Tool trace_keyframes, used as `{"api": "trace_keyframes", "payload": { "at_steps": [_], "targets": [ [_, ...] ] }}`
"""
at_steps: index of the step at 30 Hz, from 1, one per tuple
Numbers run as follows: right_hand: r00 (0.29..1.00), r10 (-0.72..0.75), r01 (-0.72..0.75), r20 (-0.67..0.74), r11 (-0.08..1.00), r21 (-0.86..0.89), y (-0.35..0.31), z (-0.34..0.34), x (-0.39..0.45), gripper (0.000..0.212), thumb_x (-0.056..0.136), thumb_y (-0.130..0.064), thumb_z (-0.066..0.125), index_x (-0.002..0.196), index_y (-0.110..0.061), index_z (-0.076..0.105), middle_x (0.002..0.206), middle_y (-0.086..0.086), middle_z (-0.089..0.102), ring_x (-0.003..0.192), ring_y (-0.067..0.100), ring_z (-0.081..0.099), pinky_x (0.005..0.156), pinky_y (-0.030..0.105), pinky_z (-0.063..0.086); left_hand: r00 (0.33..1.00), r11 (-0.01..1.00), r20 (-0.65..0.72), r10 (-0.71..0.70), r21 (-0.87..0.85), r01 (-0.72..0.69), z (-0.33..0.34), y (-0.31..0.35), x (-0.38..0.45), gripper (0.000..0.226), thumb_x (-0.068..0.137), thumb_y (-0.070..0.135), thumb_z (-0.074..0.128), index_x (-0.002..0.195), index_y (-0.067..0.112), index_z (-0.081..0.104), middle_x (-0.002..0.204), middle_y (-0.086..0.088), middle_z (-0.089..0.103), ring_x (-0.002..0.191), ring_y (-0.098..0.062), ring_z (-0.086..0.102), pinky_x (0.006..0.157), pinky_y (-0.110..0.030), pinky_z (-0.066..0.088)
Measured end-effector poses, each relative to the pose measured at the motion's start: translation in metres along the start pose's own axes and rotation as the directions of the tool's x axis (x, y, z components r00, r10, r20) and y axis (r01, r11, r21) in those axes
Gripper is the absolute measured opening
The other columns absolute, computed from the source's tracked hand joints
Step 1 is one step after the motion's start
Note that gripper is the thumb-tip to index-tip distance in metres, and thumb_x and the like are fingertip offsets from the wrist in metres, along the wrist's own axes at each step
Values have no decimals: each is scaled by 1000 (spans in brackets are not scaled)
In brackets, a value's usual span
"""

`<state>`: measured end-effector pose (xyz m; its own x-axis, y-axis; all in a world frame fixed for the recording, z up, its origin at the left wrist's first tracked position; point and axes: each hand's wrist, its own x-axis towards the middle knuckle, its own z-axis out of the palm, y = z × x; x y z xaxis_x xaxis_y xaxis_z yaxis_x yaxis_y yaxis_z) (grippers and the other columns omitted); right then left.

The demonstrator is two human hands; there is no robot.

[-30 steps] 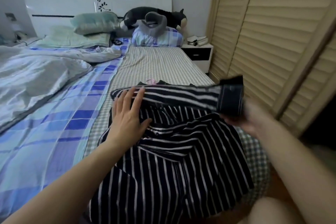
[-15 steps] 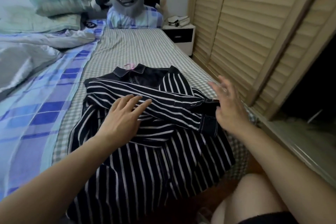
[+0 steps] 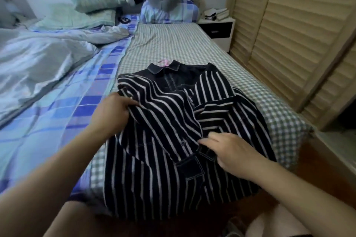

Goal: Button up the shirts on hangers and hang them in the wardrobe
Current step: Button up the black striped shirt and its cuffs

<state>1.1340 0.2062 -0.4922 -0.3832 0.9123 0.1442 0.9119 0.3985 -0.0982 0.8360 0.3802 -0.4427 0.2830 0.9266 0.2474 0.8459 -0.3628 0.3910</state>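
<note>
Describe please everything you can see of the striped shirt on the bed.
The striped shirt is dark navy with thin white stripes, in soft cloth, with a plain dark collar and yoke. It lies front up on the checked sheet, rumpled, its hem hanging over the bed edge. A pink hanger peeks out at the collar. The left hand grips a fold; the right hand rests near the placket.

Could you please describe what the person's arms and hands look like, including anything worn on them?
Both forearms are bare as far as the frame shows: no sleeves, watch, bracelets or gloves. The left hand and the right hand show no rings, and neither arm carries visible markings. The fingers are slightly blurred, so the nails cannot be judged.
</note>
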Motion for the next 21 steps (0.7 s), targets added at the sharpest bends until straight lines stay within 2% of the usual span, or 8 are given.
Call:
{"api": "trace_keyframes", "payload": {
  "at_steps": [3, 6, 8, 10, 12, 14, 17, 21],
  "targets": [
    [977, 73, -96, 199, 989, 109, -7, 5, -3, 73, 93, 2, 50, 157, -27, 32, 100, -26, 36, 93, -4, 41, 77, 13, 36, 979, 965, 49, -198, -164, 203, 24, -5, -58, 65, 80, -5, 49, 135, 28, 59, 111, -7, 57, 98, -26, 60, 87, -38, 49],
    [970, 180, -215, 162, 948, 234, -9, -8, 4, 57, 95, -7, 51, 147, -30, 50, 99, -23, 41, 103, -6, 40, 87, 13, 37, 935, 881, -96, -341, -380, 283, 35, 28, -108, 25, 89, 8, 59, 107, 25, 57, 96, 3, 61, 82, -8, 56, 70, -25, 43],
    [975, 221, -212, 3, 930, 301, -16, -8, 20, 32, 97, -19, 57, 125, -27, 68, 99, -20, 50, 102, -2, 46, 92, 18, 42, 970, 874, -24, -242, -439, 207, 49, 55, -123, 10, 94, 19, 64, 94, 28, 62, 82, 9, 65, 75, -3, 59, 64, -21, 43],
    [975, 215, -193, -54, 945, 265, -24, 3, 41, 18, 95, -29, 65, 111, -25, 70, 98, -17, 56, 101, 3, 48, 93, 27, 47, 992, 914, 48, -120, -385, 129, 71, 72, -127, 10, 95, 29, 65, 105, 31, 67, 88, 15, 66, 81, 1, 60, 71, -21, 47],
    [963, 267, -256, -38, 950, 179, -29, 22, 54, 28, 91, -41, 69, 113, -25, 63, 104, -14, 58, 104, 10, 48, 94, 29, 45, 996, 959, 68, -64, -273, 80, 90, 77, -117, 35, 98, 37, 61, 131, 26, 57, 112, 14, 60, 98, -2, 58, 84, -24, 49],
    [940, 340, -332, -41, 934, 129, -31, 37, 59, 39, 88, -48, 70, 116, -24, 58, 109, -10, 58, 108, 15, 50, 94, 33, 43, 988, 961, 72, -138, -231, 151, 99, 76, -104, 42, 99, 42, 57, 135, 22, 49, 124, 7, 53, 108, -11, 56, 86, -29, 49],
    [934, 342, -339, -101, 940, 38, -35, 46, 60, 32, 90, -44, 67, 112, -23, 57, 107, -9, 59, 106, 17, 52, 92, 36, 44, 976, 953, 65, -206, -214, 216, 110, 72, -97, 38, 96, 44, 60, 124, 22, 48, 119, 6, 49, 98, -14, 57, 78, -33, 50],
    [936, 310, -311, -165, 950, 22, -38, 43, 64, 6, 90, -23, 61, 95, -19, 61, 85, -7, 63, 88, 17, 58, 82, 35, 49, 996, 984, 10, -87, -153, 87, 126, 67, -113, 33, 91, 46, 64, 109, 22, 50, 111, 10, 40, 80, -6, 48, 54, -14, 36]
  ]
}}
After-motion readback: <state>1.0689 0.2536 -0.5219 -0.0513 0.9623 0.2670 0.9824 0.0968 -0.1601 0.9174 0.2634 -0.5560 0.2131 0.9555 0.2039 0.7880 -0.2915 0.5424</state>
